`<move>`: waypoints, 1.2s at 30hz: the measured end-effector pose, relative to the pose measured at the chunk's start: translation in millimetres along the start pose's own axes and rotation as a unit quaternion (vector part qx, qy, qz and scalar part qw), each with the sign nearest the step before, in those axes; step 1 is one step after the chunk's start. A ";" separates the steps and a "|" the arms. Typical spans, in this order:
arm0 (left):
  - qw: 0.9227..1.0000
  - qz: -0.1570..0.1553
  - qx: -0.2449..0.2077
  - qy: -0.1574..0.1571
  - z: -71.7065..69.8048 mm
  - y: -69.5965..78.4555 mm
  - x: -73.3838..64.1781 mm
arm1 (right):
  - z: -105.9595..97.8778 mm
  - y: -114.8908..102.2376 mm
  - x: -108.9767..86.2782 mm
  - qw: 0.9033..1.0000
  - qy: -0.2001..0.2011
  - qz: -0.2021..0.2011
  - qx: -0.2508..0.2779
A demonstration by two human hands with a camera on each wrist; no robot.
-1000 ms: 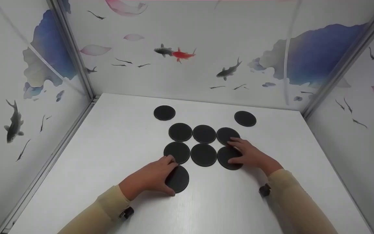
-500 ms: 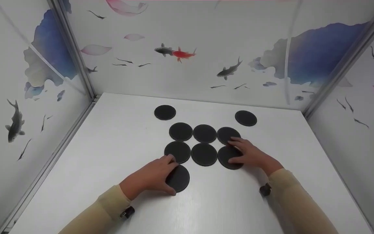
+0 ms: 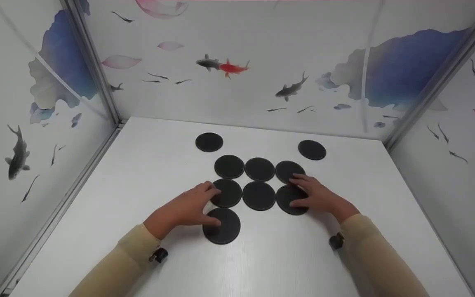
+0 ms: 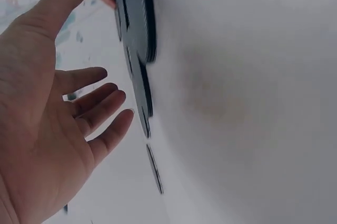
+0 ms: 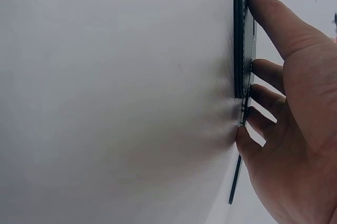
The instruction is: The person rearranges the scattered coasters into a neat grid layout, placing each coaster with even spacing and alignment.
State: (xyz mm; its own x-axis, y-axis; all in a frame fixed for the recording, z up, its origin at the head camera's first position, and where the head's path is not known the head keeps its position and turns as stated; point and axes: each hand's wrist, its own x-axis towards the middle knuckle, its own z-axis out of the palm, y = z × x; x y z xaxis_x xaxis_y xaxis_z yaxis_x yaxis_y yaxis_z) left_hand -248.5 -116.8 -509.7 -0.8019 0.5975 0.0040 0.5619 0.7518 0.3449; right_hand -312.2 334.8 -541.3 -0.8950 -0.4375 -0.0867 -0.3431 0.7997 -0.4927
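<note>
Flat round black discs, like coasters, lie on the white table in two touching rows of three. A further disc (image 3: 226, 233) sits in front of the near row's left disc (image 3: 230, 194). Above these two hovers my left hand (image 3: 182, 210), fingers spread and loosely bent; in the left wrist view it holds nothing and stands apart from them. My right hand (image 3: 322, 199) rests over the near row's right disc (image 3: 285, 197) and the far row's right disc (image 3: 288, 170). Its thumb and fingertips touch the discs in the right wrist view, without gripping.
Two separate discs lie farther back, one at the left (image 3: 209, 142) and one at the right (image 3: 311, 149). White panels with painted fish and lotus petals enclose the table (image 3: 138, 165) at the back and both sides, with metal corner posts (image 3: 97, 70).
My left hand has let go of the front disc and risen a little, back and to the left. That disc stays in place. The right hand has not moved.
</note>
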 end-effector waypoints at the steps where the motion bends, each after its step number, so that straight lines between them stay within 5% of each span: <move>1: 1.000 -0.002 -0.004 0.007 -3.5 -5.4 3.8 | -0.3 0.7 0.0 1.000 0.000 0.002 0.001; 9: 0.995 -0.038 -0.026 0.090 -28.2 -62.0 53.2 | -0.9 5.0 0.4 1.000 0.000 0.007 -0.001; 16: 0.988 -0.082 -0.032 0.127 -43.6 -100.7 101.1 | 0.4 4.3 -0.7 1.000 -0.004 0.012 0.005; 22: 0.982 -0.125 -0.027 0.140 -50.9 -116.8 143.5 | -4.8 4.5 -2.7 1.000 0.005 0.004 0.005; 27: 0.975 -0.173 -0.027 0.135 -41.4 -128.9 173.6 | -4.5 4.3 -3.0 1.000 0.003 0.004 0.005; 36: 0.966 -0.234 -0.045 0.097 -23.3 -136.7 196.7 | -0.5 1.3 -1.2 1.000 -0.007 0.007 -0.001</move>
State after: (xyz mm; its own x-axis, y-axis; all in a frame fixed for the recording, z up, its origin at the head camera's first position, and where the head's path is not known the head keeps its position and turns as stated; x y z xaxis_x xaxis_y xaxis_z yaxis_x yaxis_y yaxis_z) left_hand -487.7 -108.5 -534.2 -0.9917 0.1289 0.0003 0.1164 0.8943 0.4320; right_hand -311.6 336.6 -541.4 -0.8954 -0.4324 -0.1060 -0.3313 0.8062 -0.4901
